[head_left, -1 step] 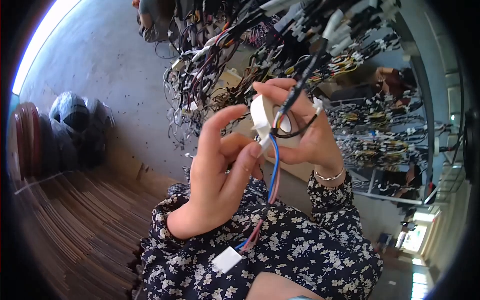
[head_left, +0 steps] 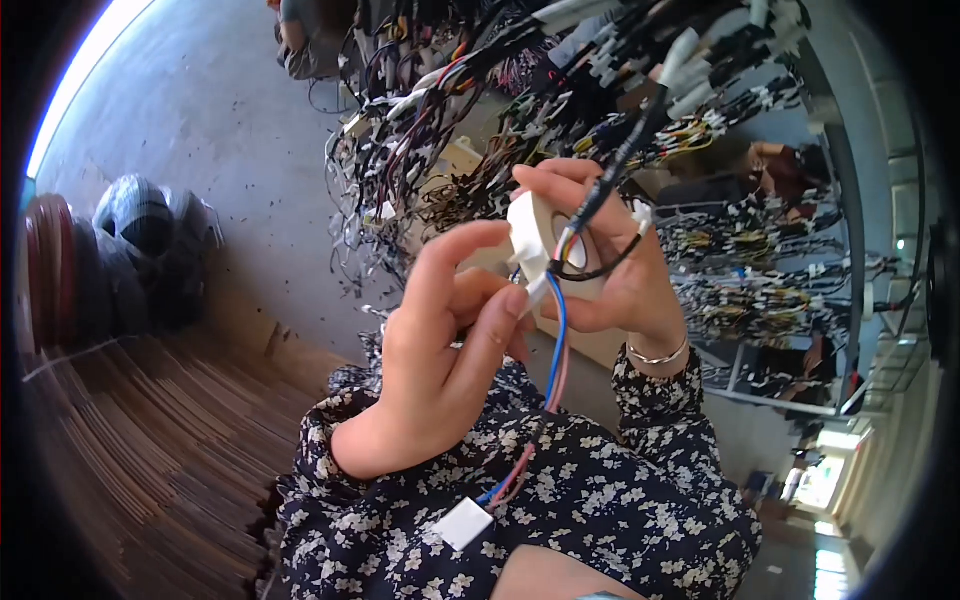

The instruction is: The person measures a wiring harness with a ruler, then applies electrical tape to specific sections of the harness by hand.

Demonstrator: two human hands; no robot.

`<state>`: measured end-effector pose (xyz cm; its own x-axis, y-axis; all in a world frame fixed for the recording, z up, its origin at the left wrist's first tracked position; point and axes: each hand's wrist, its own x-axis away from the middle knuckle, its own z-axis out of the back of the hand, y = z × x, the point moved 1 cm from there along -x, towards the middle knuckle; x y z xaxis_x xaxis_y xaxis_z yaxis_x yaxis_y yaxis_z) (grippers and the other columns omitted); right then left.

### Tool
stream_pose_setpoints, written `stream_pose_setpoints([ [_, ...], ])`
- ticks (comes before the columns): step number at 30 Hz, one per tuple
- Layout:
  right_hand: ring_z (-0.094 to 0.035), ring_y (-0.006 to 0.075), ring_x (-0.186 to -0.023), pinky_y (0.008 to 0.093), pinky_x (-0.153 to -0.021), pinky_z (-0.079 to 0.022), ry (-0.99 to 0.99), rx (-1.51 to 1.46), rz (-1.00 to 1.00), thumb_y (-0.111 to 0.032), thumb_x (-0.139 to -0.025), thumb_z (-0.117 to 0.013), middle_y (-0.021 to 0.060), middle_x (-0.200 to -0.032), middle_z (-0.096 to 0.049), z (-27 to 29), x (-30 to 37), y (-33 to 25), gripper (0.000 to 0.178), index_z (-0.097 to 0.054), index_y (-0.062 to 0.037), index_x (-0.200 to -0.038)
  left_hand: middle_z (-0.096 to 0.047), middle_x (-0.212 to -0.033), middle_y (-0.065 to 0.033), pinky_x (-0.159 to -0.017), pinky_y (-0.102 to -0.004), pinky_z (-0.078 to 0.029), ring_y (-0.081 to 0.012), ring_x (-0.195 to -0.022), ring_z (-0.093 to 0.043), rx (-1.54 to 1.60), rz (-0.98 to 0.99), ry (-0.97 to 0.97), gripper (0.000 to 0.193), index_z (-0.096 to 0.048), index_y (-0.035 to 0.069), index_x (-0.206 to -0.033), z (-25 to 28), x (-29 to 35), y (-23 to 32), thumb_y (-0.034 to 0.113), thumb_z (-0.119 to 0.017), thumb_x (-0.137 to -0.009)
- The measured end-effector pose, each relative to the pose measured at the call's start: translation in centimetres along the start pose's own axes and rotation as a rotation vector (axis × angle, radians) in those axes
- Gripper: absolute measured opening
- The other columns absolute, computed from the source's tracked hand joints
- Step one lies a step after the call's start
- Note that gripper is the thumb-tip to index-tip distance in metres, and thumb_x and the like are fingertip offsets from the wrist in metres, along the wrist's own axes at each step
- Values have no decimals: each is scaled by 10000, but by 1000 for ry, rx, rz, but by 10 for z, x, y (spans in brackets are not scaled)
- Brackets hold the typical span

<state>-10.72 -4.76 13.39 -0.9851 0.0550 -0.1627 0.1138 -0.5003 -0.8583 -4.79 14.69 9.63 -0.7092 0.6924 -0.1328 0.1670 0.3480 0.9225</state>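
My right hand [head_left: 640, 285] is closed around a roll of white tape [head_left: 527, 228], its fingers along the roll's far side and its thumb below. Across the roll runs a wire harness [head_left: 622, 160] in black wrapping, with a short black branch ending in a small white plug. My left hand [head_left: 415, 365] pinches a narrow white strip [head_left: 537, 293] between thumb and fingers, right beside the harness; its forefinger reaches toward the roll. Blue and pink wires [head_left: 558, 350] hang from there to a white connector [head_left: 465, 523] in front of my flowered clothing.
Many wire harnesses [head_left: 410, 130] hang in bundles ahead, and more [head_left: 740, 300] lie at the right by a metal frame. Flattened brown cardboard [head_left: 120, 450] is stacked at the lower left. Dark wrapped bundles [head_left: 150, 250] stand behind it. A person [head_left: 310, 45] is partly visible at the far edge.
The harness and its white connector have shifted slightly right. My left forefinger has come closer to the tape roll. Both hands keep their hold.
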Motion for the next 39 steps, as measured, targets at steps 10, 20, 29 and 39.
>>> stream_pose_setpoints([
  [10, -548, 217, -1163, 336, -980, -436, -11, -29, -2, -165, -586, -847, 104, -1329, -497, 4, -3, 4, 821, -609, -72, -1366, -689, -799, -74, -559, -218, -521, -94, -618, -654, -315, -199, 86, 96, -600, -52, -1048, -8, -9, -8, -6, -616, -966],
  [20, -587, 287, -1147, 390, -958, -474, -81, 57, 126, -106, -580, -790, 143, -1300, -594, 3, -3, -4, 646, -665, -92, -1213, -654, -777, -112, -518, -299, -510, -219, -598, -671, -315, -375, 226, 156, -602, -40, -994, -15, -6, -13, -61, -679, -859],
  [29, -619, 252, -1070, 370, -913, -494, -84, -23, 213, -155, -602, -778, 144, -1310, -588, -1, -2, -3, 575, -702, -104, -1170, -643, -757, -94, -509, -323, -494, -227, -580, -643, -369, -531, 189, 220, -613, -32, -991, -13, -1, -15, -81, -702, -796],
  [39, -627, 249, -1034, 376, -898, -500, -39, -45, 119, -150, -626, -790, 134, -1244, -598, -5, 12, -6, 495, -679, -104, -1106, -624, -778, -96, -510, -320, -495, -228, -592, -638, -434, -586, 19, 318, -636, -23, -1024, -9, -8, -5, -75, -708, -719],
])
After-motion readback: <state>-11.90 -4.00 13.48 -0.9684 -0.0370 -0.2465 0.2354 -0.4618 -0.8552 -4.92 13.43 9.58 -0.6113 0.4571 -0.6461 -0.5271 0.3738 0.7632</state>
